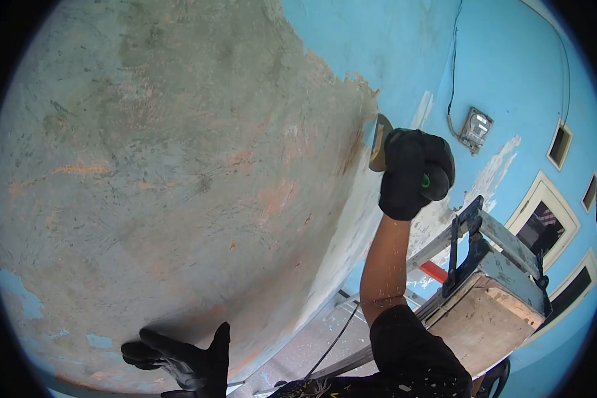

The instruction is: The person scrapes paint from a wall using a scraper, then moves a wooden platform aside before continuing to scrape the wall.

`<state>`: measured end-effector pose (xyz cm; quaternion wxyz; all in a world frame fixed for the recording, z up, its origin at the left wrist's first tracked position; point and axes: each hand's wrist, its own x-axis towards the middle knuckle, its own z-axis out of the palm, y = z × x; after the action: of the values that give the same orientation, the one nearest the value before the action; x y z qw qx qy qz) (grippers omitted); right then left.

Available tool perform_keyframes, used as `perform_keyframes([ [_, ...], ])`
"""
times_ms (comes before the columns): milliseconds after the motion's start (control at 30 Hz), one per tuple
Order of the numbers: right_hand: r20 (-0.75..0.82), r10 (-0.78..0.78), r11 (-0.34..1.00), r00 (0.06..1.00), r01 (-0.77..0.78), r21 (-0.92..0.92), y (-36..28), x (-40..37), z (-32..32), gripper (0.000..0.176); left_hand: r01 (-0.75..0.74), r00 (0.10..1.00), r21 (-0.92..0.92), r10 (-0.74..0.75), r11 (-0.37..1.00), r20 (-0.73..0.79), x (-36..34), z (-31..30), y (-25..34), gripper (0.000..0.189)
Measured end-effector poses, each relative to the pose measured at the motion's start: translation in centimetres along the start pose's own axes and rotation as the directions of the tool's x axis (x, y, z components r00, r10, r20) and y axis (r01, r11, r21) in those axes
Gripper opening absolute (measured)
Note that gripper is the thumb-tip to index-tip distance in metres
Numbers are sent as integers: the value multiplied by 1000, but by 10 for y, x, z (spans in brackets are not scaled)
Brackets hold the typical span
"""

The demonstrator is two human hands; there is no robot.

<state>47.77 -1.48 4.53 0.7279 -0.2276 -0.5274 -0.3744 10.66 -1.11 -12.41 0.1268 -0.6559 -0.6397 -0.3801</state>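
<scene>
Left and centre: worn wall [179, 199], with bare grey areas, pinkish patches and remnants of blue paint. Lower left: gloved left hand [182, 365], thumb spread from the fingers, nothing seen in its grasp; contact with the wall cannot be confirmed. Right of centre, upper half: scraper [380, 142], blade beside the wall's ragged paint edge. Gloved right hand [418, 172] is clamped around its handle.

Step judged to be scraping. Recommended: blade held low to the surface, short even strokes working under loose edges, left hand kept clear of the blade's path.

Upper right: meter-like box [476, 131] with a wire; interior not visible. Lower right: ladder [511, 242] beside a wooden block [477, 325]; whether hollow, cannot tell. No container contents identified.
</scene>
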Motion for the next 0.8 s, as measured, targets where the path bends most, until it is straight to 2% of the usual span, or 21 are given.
perform_keyframes([
  [33,38,12,969,999,-21,247,-6,12,2,10,-6,1000,-30,6,1000,-4,1,4,-1,148],
  [67,173,-7,867,985,-81,492,-18,29,2,9,-3,1000,-36,3,999,-8,2,7,-1,148],
  [100,296,-40,711,954,-181,680,-33,36,-2,9,-21,1000,-26,21,999,-18,0,7,-4,147],
  [133,295,-46,710,954,-177,681,-30,32,-4,9,-28,999,-21,27,999,-45,1,9,-3,147],
  [200,265,-127,945,956,35,326,-12,8,-7,13,-26,998,-29,25,999,-53,3,10,0,147],
  [233,263,-157,985,952,132,109,-5,-11,-10,17,-39,998,-30,37,999,-44,1,7,-3,146],
  [267,264,-184,968,947,221,-120,-3,-28,-12,20,-43,998,-21,43,999,-40,0,6,-5,146],
  [300,270,-210,890,940,298,-345,-4,-38,-12,24,-18,1000,-14,18,1000,-15,0,6,-6,147],
  [367,157,-23,990,987,44,-132,-15,-23,2,22,28,1000,-24,-29,999,-4,2,5,3,147],
  [400,167,78,815,983,-159,557,-22,-15,-5,23,32,999,-1,-32,999,-9,3,1,8,147],
  [433,171,79,816,982,-162,555,-20,-14,-6,23,34,999,24,-34,999,-11,2,-1,11,147],
  [467,185,19,908,983,-94,408,-12,-12,-5,21,40,999,21,-40,999,-16,3,4,9,147],
  [533,229,-69,996,971,53,78,-1,-18,-2,17,-177,978,73,184,982,-96,7,9,-1,151],
  [567,259,-97,987,961,126,-99,0,-23,-2,16,-186,977,81,193,979,-89,5,10,-5,151],
  [633,342,-151,860,928,294,-417,2,-24,0,15,-205,968,106,218,973,-125,2,12,-7,153],
  [667,295,-120,814,948,264,-518,-10,-29,-6,14,-199,968,99,211,975,-136,4,12,-7,153],
  [700,243,-97,760,965,230,-608,-19,-34,-12,14,-210,964,107,224,972,-142,4,11,-8,153],
  [800,272,-157,829,949,277,-487,5,-24,-4,12,-214,962,117,230,970,-146,4,16,-2,153],
])
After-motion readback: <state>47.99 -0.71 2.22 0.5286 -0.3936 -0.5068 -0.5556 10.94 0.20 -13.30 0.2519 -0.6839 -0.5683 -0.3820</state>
